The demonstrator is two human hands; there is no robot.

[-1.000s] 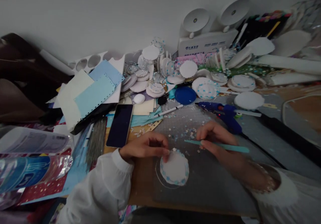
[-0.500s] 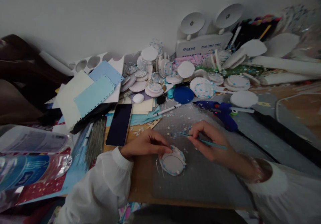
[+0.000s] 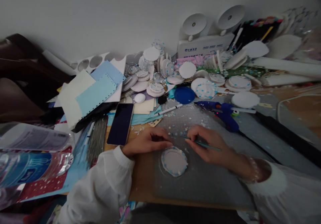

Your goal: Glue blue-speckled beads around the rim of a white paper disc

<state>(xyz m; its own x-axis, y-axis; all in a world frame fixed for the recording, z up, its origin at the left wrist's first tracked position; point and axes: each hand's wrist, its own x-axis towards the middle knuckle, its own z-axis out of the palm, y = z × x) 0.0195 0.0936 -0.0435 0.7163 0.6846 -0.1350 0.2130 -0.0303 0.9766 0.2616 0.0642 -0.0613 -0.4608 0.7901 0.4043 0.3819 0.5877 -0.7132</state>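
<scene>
A round white disc [image 3: 175, 162] edged with small white and pale blue bits lies on the grey cutting mat [image 3: 200, 187]. A thin clear strand curls beside its left side. My left hand [image 3: 150, 142] rests just above the disc, fingers curled and thumb tip against or very near its upper rim; whether anything tiny is between the fingertips is hidden. To the right of the disc, my right hand [image 3: 213, 145] grips slim teal tweezers [image 3: 205, 145], their tip pointing left over scattered small blue and white bits [image 3: 178, 132].
A blue hot glue gun [image 3: 225, 113] with a black cord lies behind my right hand. A phone [image 3: 120, 123] is left of my left hand. Many white discs [image 3: 155, 88], a blue disc [image 3: 184, 95] and a twin-head lamp [image 3: 204, 45] stand at the back. Plastic bottles [image 3: 32, 167] lie far left.
My left hand has shifted up off the disc's face to its upper rim, baring more of the disc. The right hand with the tweezers has moved slightly left and down.
</scene>
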